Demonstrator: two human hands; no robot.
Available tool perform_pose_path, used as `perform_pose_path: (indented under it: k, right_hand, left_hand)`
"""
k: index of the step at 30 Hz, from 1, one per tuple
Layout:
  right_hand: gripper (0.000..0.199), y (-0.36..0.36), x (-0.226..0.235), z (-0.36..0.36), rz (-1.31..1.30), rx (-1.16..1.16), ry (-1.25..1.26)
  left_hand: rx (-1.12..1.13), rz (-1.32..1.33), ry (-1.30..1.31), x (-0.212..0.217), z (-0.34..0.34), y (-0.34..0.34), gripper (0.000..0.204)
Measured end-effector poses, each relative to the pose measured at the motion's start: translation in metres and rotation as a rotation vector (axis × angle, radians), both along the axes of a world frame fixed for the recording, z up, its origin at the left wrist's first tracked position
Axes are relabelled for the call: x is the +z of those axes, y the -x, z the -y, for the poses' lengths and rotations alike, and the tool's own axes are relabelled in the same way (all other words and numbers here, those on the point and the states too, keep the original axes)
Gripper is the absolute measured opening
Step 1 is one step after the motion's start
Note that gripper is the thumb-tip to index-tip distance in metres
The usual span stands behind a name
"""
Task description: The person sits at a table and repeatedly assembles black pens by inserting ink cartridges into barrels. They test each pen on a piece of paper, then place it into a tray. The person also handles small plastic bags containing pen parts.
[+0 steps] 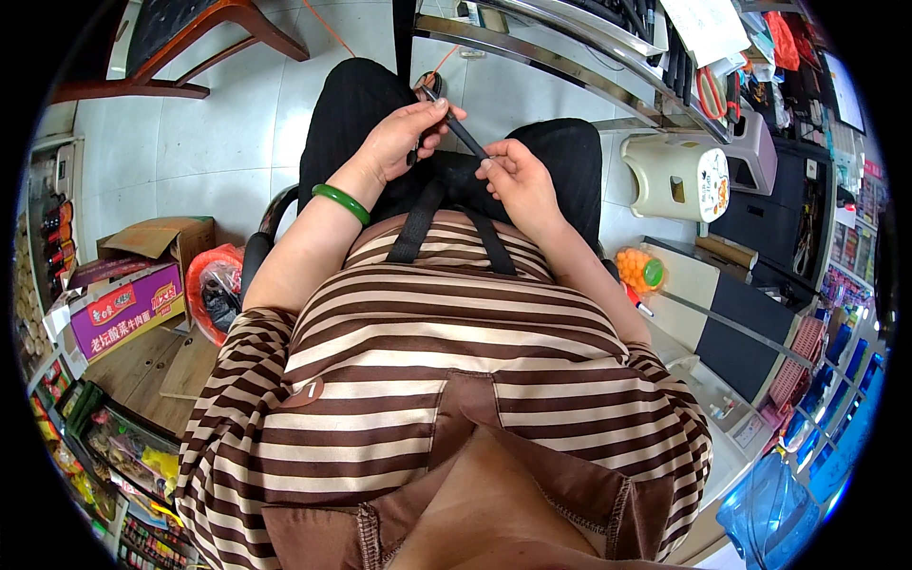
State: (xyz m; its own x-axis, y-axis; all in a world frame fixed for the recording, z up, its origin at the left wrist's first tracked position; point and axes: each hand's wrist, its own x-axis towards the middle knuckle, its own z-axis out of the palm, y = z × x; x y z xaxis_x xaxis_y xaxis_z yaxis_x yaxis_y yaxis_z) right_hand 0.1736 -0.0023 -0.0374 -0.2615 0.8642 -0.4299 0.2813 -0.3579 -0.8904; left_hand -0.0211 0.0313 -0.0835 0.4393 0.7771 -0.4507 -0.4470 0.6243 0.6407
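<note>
A slim black rod [465, 136], pen-like in shape, slants between my two hands above my lap. My left hand [404, 138], with a green bangle [342, 202] on its wrist, pinches the rod near its upper end. The fingertips of my right hand [522, 185] close on its lower end. Below my left palm shows a small dark piece [412, 154]; what it is and whether it joins the rod I cannot tell. Black trousers [356, 100] cover my legs beneath the hands, and black straps [418, 223] lie across my striped top.
Ahead stands a metal-framed table [541, 43], with red-handled scissors [711, 93] at its right. A pale stool [655, 180] and a jar of orange balls [638, 266] are to my right. On the left are a wooden chair [180, 76], a purple carton [128, 309] and a red bag [199, 290].
</note>
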Motion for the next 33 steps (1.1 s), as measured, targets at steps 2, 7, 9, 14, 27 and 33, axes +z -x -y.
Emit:
perform_pose_path:
  k: [2,7,9,14,27,33]
  right_hand:
    - [0.015,0.001,0.0,0.0,-0.005,-0.01,0.001]
    - [0.015,0.003,0.005,0.0,-0.027,-0.056,0.002]
    - [0.014,0.002,0.002,0.0,-0.037,-0.063,-0.003]
    - [0.014,-0.002,-0.002,-0.002,-0.308,-0.099,0.232]
    - [0.015,0.006,0.0,0.0,-0.154,-0.048,0.081]
    - [0.017,-0.005,0.007,-0.011,-0.666,-0.078,0.55]
  left_hand:
    - [-0.008,0.041,0.004,-0.002,0.0,0.0,0.029]
    - [-0.024,0.076,-0.014,-0.001,0.0,-0.001,0.03]
    - [-0.022,0.06,-0.037,-0.001,0.0,-0.001,0.03]
    - [-0.027,0.023,-0.083,0.005,0.001,-0.002,0.03]
    - [-0.058,-0.031,-0.186,0.012,0.002,-0.005,0.03]
    - [-0.044,-0.024,-0.192,0.014,0.004,-0.006,0.03]
